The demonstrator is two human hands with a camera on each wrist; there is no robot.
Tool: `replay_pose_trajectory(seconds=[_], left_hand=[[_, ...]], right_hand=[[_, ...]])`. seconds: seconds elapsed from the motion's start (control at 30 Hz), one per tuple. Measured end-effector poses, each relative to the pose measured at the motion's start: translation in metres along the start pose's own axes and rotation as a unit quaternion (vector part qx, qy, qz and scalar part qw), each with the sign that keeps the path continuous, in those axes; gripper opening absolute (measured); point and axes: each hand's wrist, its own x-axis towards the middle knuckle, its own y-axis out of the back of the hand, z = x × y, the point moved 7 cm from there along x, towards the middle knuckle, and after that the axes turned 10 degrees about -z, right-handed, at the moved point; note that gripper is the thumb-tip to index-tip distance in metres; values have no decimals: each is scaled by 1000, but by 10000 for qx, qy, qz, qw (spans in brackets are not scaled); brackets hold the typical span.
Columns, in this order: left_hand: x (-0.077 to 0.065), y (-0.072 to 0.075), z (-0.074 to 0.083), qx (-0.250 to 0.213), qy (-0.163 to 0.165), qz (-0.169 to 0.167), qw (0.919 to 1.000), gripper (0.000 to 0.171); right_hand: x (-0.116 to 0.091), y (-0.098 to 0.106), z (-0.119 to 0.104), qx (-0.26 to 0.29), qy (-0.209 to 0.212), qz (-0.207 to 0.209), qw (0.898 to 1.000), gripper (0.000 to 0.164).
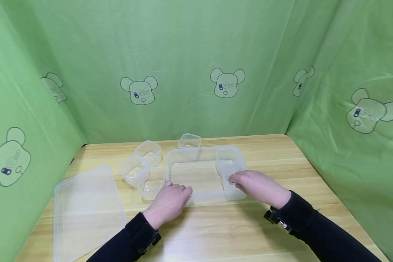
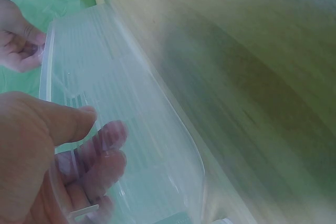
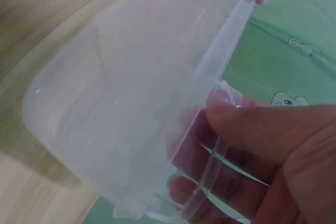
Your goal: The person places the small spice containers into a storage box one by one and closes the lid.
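A large clear plastic container [image 1: 213,198] sits on the wooden table. My left hand [image 1: 171,200] grips its front wall near the left corner; in the left wrist view the thumb is outside and the fingertips [image 2: 110,163] show through the plastic. Inside, at the front right corner, is a small clear box [image 1: 228,185]. My right hand [image 1: 262,187] pinches that box's rim, with the thumb on the near side and the other fingers seen through clear plastic in the right wrist view. Another small box [image 1: 225,165] stands in the back right corner.
Left of the container stand several small clear boxes [image 1: 152,187], grouped close together. One more small box [image 1: 190,140] is behind the large container. A big translucent lid [image 1: 88,214] lies at the table's left. Green fabric [image 1: 190,43] walls in the table [image 1: 275,160].
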Motion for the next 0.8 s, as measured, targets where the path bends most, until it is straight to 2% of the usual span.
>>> replay_pose_trajectory(seconds=[0.5,0.8], left_hand=[[0,2,0,15,-33,55,10000,16],[0,1,-1,-13,-39,81,10000,16]], right_hand=[[1,-7,2,235,78,-85,9997,15],[1,-7,2,428,172,-294,9985,16]])
